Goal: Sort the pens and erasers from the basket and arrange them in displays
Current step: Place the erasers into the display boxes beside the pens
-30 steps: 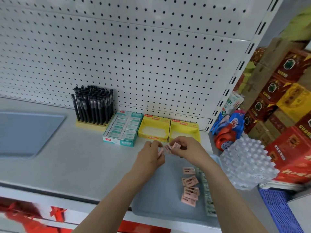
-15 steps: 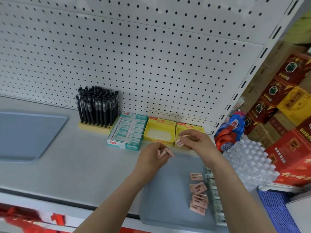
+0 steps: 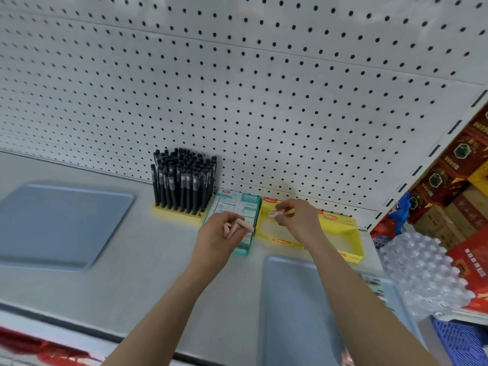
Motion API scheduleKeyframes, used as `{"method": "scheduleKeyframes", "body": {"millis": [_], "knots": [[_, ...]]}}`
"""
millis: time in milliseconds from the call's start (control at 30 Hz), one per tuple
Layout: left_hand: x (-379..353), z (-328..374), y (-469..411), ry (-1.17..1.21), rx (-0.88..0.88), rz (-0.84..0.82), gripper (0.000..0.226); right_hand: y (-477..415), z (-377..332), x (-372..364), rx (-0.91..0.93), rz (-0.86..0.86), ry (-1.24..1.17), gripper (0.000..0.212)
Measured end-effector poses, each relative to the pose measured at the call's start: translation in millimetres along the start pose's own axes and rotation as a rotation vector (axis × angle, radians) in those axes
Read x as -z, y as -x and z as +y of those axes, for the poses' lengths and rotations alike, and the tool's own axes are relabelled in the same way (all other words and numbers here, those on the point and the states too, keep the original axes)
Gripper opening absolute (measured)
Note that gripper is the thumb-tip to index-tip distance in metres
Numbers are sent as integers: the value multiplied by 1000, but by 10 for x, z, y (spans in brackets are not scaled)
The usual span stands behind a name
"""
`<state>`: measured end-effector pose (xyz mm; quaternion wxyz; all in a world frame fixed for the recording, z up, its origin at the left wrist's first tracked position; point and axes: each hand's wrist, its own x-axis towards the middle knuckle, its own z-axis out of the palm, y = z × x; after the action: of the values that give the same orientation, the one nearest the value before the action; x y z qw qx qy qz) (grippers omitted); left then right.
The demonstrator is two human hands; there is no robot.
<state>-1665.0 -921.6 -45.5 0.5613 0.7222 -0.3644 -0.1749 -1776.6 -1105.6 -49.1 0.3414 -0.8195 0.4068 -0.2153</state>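
Note:
My left hand [image 3: 224, 232] grips a few pink erasers [image 3: 241, 225] in front of the teal eraser box [image 3: 239, 207]. My right hand [image 3: 298, 220] pinches one pink eraser [image 3: 275, 213] over the left yellow display box [image 3: 266, 228]. A second yellow display box [image 3: 346, 233] stands to its right. Several black pens [image 3: 183, 180] stand upright in a yellow holder [image 3: 177, 213] at the left of the boxes. My right arm hides most of the blue tray [image 3: 287, 299] below it.
The white pegboard wall [image 3: 237, 88] rises behind the grey shelf [image 3: 148, 260]. Another blue tray [image 3: 58, 223] lies at the left. A pack of clear bottles [image 3: 427, 270], red cartons [image 3: 459, 180] and a blue crate [image 3: 464, 342] stand at the right.
Both hands have moved forward toward the boxes. The right hand now holds its eraser over the left yellow box; the view has tilted up and the loose erasers on the tray are out of sight.

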Motion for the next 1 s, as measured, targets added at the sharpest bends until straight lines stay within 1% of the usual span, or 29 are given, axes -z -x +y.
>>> {"method": "scheduleKeyframes", "body": {"millis": [67, 167, 300, 333, 433, 500, 567, 633, 667, 700, 733, 767, 833, 867, 900, 933, 1000], "knots": [[45, -61, -36, 11, 20, -6, 21, -35, 5, -152, -3, 25, 14, 15], [81, -159, -97, 27, 47, -24, 22, -27, 23, -302, 4, 72, 67, 12], [117, -238, -177, 4, 44, -37, 18, -26, 48, -413, 83, 114, 198, 11], [121, -250, -194, 2, 42, -38, 17, -40, 54, -455, 82, 126, 203, 11], [119, -238, -217, 40, 47, -52, 16, -62, 51, -520, -17, 168, 211, 18], [106, -205, -219, 65, 58, -60, 18, -63, 54, -510, 50, 124, 293, 18], [90, -169, -219, 90, 82, -71, 21, -50, 38, -464, 94, 35, 381, 25], [71, -137, -226, 142, 132, -82, 15, -25, -2, -388, 94, -9, 397, 31], [55, -121, -230, 178, 160, -84, 12, -8, -24, -351, 99, 1, 382, 32], [40, -98, -232, 214, 182, -86, 11, 23, -71, -304, 104, 23, 353, 30], [17, -82, -240, 245, 198, -87, 11, 65, -126, -260, 89, 41, 252, 27], [-5, -67, -245, 273, 212, -87, 11, 109, -186, -206, 48, 33, 61, 22], [-56, -55, -252, 312, 228, -76, 11, 208, -334, -99, -96, -102, -394, 12], [-81, -53, -254, 317, 225, -69, 11, 243, -379, -70, -135, -181, -508, 13], [-108, -56, -256, 313, 222, -65, 11, 266, -393, -47, -125, -229, -527, 14], [-136, -62, -258, 306, 219, -64, 13, 278, -391, -30, -102, -227, -513, 13], [-174, -71, -253, 297, 225, -62, 22, 263, -328, 27, -100, -100, -519, 8]]}}
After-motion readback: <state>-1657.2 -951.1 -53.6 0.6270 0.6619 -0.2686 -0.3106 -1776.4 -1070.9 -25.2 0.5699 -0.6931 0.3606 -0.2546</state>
